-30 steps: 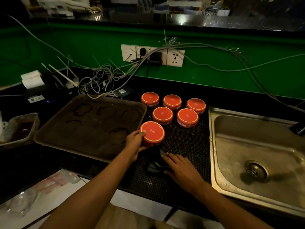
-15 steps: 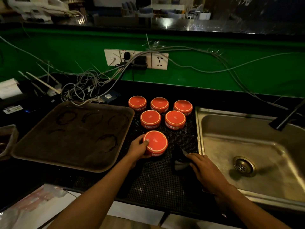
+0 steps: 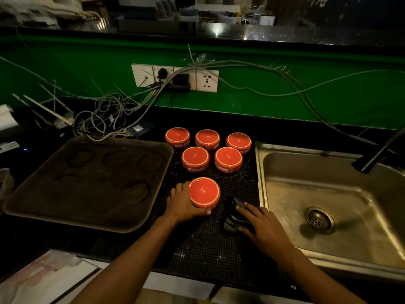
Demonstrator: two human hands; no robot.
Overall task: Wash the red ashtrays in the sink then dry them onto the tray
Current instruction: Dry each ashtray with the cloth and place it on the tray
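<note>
head view, left hand [image 3: 183,204] fingers curled round nearest red ashtray [image 3: 204,191], right hand [image 3: 265,229] fingers flat on dark cloth [image 3: 233,216]

Six red ashtrays sit upside down on the black mesh mat [image 3: 210,244]: the nearest ashtray [image 3: 204,191] alone, five others [image 3: 228,159] clustered at its 12 o'clock. Brown tray [image 3: 54,207] at 9 o'clock, steel sink [image 3: 285,194] at 3 o'clock.
</note>
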